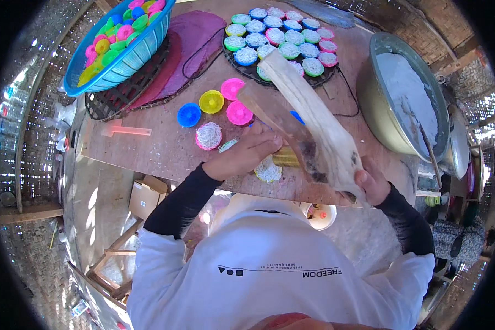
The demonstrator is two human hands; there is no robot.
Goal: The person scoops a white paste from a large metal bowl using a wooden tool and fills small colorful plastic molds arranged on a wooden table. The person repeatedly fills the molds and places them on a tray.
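Observation:
A two-armed wooden press, with one pale lever (316,113) and one darker board (280,125), slants over the table in front of me. A brass-coloured cylinder (286,158) sits by the darker board. My left hand (243,155) is closed on the press beside this cylinder. At the lower end of the pale lever, my right hand (373,182) grips the wood. Below the cylinder lies a small mould with white strands (268,171). A pink mould heaped with strands (208,136) stands left of my left hand. Beyond it are a blue mould (189,115), a yellow mould (211,102) and two pink ones.
A round dark woven tray (264,75) at the back carries many strand-filled coloured moulds. A blue basket (118,71) of colourful moulds stands far left, above an orange-handled scraper (127,130). On the right, a large metal basin (377,110) holds white flour-like material and a stick.

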